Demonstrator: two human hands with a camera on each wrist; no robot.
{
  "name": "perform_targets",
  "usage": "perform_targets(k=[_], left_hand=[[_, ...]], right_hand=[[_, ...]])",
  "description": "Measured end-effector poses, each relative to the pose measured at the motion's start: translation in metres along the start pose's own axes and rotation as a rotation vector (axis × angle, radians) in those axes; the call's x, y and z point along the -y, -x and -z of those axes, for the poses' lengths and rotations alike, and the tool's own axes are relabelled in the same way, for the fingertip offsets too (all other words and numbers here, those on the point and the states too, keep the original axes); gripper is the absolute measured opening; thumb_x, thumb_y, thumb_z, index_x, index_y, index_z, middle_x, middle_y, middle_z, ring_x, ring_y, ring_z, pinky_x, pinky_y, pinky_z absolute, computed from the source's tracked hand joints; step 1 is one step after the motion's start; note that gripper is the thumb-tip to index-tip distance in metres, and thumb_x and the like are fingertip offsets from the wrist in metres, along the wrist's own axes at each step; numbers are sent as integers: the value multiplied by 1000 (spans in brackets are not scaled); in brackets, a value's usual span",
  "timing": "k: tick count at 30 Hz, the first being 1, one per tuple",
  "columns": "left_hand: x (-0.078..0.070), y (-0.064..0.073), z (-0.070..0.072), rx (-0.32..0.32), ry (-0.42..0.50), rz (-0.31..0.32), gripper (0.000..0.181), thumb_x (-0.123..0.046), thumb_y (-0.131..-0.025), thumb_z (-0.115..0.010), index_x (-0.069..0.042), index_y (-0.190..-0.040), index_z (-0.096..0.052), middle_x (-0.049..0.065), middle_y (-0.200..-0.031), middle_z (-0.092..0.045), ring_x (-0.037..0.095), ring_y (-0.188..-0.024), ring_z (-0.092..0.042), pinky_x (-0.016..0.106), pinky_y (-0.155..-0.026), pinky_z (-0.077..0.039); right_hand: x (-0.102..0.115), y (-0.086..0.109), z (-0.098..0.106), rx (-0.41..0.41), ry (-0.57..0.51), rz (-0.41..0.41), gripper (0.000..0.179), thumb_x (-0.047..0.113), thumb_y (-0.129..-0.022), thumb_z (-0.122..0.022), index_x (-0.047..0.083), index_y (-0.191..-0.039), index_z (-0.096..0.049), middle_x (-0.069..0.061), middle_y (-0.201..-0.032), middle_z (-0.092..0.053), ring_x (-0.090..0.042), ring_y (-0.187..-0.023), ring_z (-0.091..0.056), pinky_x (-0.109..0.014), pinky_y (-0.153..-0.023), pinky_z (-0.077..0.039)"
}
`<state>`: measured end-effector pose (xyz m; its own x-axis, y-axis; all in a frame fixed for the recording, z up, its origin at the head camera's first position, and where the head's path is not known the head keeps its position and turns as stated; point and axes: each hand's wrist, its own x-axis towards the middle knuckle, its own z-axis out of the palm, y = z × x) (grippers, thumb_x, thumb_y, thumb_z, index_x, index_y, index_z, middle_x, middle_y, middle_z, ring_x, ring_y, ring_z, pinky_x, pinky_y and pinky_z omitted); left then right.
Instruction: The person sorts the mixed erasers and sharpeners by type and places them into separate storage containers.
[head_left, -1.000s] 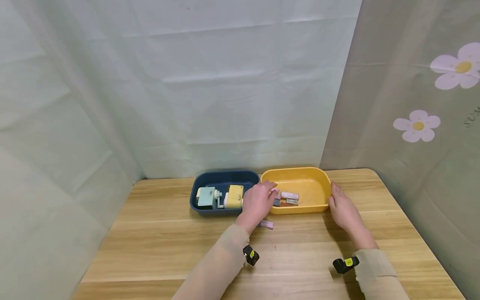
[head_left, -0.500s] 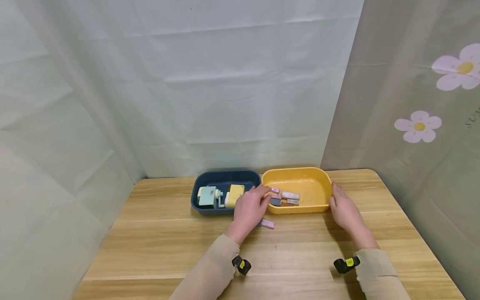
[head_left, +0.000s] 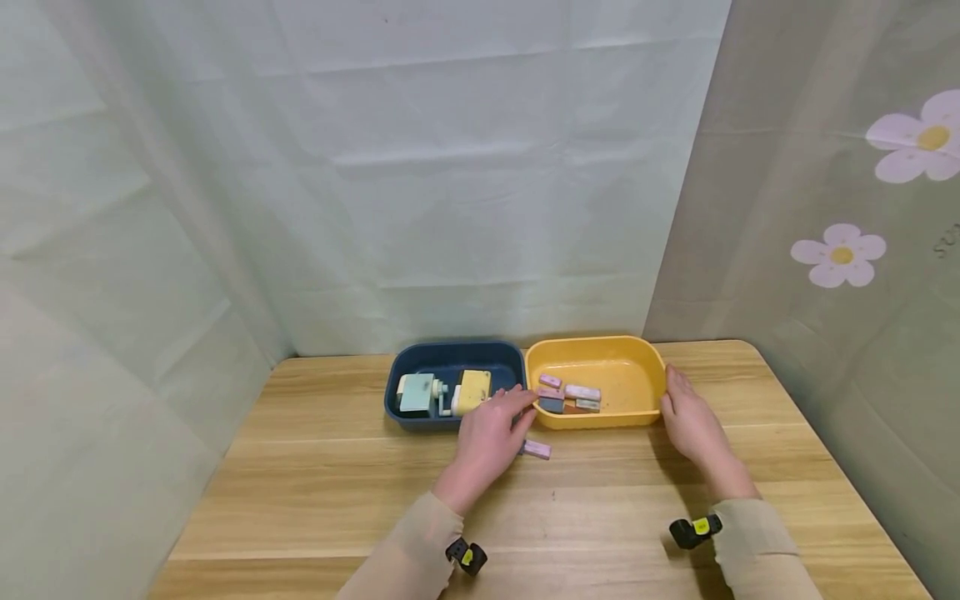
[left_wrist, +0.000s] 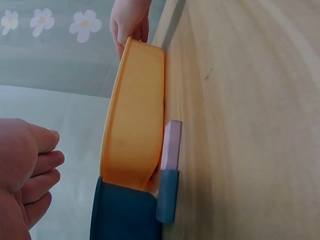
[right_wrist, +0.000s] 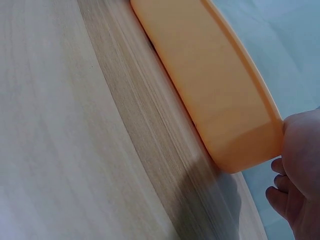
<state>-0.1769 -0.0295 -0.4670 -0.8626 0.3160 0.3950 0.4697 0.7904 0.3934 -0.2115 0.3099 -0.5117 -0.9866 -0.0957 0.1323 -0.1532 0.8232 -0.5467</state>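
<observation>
My left hand (head_left: 487, 429) hovers over the front of the seam between two trays, fingers loosely bent. Nothing shows in its grasp. The left wrist view also shows these fingers (left_wrist: 47, 172) holding nothing. My right hand (head_left: 692, 417) grips the right end of the yellow tray (head_left: 600, 422). Inside that tray, at its left, lie several small eraser-like blocks (head_left: 582, 392) in pink, lilac, blue and brown. The dark blue tray (head_left: 420, 424) holds a light-blue crank pencil sharpener (head_left: 416, 393) and a yellow one (head_left: 474, 390). On the table in front lies a lilac-and-blue eraser-like piece (head_left: 536, 449).
The trays stand side by side near the back of the wooden table (head_left: 315, 475). A pale curtain (head_left: 480, 192) hangs close behind. Another curtain with flowers (head_left: 840, 255) hangs at the right. Each wrist carries a small black camera (head_left: 694, 530).
My left hand has drawn back from above the yellow tray, toward the left and front, uncovering the blocks there. The right hand stays at the tray's end.
</observation>
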Motion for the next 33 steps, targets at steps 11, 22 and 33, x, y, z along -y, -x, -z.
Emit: perform_targets(k=[11,22,33], left_hand=[[3,23,-4,12,-36,-55,24,-20,-100,-78,-14,-123,-81,-1,-121,-79,19,-120,-73,44,-103,-58],[13,33,-16,134,-81,-113,23,-21,-101,-77,-11,-122,-81,5,-128,-77,20,-121,-72,44,-107,-56],[10,31,-35,215,-186,-178,16,-26,-103,-74,-15,-113,-81,0,-121,-79,19,-118,-73,42,-104,-58]], right_hand=[[0,2,1,6,-9,-6,57,13,-113,-32,-18,-160,-22,-40,-165,-24,-56,-154,-24,-65,-125,-22],[2,2,1,7,-2,-3,57,12,-114,-33,-19,-160,-22,-40,-165,-24,-56,-154,-25,-65,-125,-23],[2,2,2,7,-2,-6,58,13,-114,-34,-18,-160,-21,-40,-165,-24,-56,-154,-25,-66,-124,-24]])
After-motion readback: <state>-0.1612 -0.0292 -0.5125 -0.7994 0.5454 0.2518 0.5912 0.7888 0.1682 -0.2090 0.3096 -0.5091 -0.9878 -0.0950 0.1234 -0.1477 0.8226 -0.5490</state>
